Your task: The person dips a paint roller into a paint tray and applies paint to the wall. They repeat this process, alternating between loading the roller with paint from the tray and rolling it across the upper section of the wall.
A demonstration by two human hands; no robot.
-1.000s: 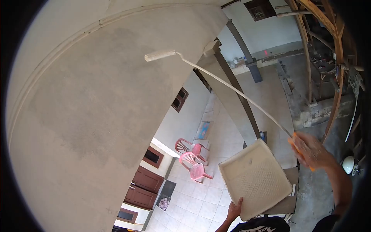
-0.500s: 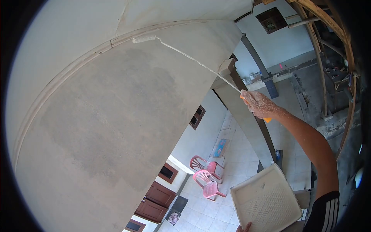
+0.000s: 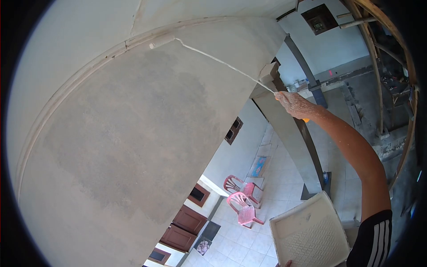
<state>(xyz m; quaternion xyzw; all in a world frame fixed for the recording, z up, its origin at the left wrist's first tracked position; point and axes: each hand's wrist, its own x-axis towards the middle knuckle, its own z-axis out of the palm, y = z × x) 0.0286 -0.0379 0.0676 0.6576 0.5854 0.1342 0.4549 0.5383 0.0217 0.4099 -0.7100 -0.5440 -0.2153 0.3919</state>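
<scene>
My right hand is closed around the orange handle of a paint roller, arm stretched out. From the handle a long, thin, paint-coated rod runs up to the left. The pale roller head lies against the grey ceiling panel, just below the curved moulding. At the bottom, a fingertip of my left hand shows over the edge of a paint-covered tray; the rest of that hand is hidden. The tray is tilted, with a ridged, cream-coated floor. Paint specks cover my right hand.
Far below stand two pink plastic chairs on a tiled floor. A grey beam and pillar run beneath my right arm. Curved wooden poles rise at the right. Brown doors are at lower left.
My right hand has risen a little, and the roller head has shifted slightly along the panel's edge beside the moulding. The view has tilted slightly; less of my left hand shows.
</scene>
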